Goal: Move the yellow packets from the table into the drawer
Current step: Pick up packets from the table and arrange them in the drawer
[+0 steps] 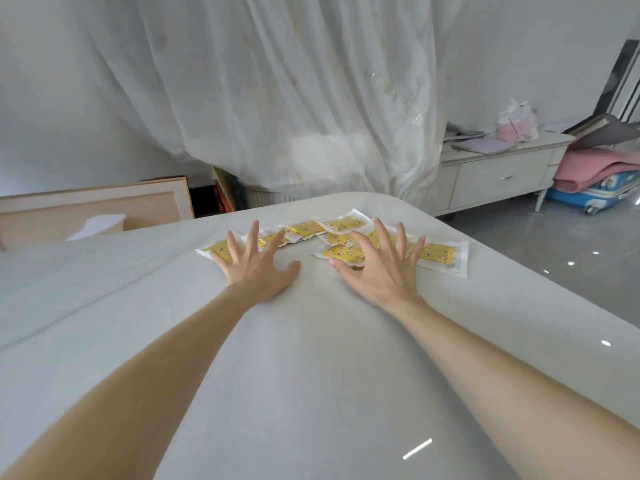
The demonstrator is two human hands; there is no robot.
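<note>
Glossy white counter [311,358], two bare forearms [156,375] reaching across. Left hand [256,271] and right hand [377,278] flat, fingers [381,233] spread wide, holding nothing, tips over yellow packets [438,255]. Packets scattered, some overlapping, near far rounded edge. Risk: raking slick packets on smooth top may push some off far edge; overlapping ones may slip free. Beyond: sheer curtain [277,98], low cabinet [450,174] with closed drawer [502,180], well apart; cannot tell if it is target.

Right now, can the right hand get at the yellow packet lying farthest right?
Probably yes: the right hand is spread open right beside that yellow packet, fingertips at its left end, and nothing covers it.
</note>
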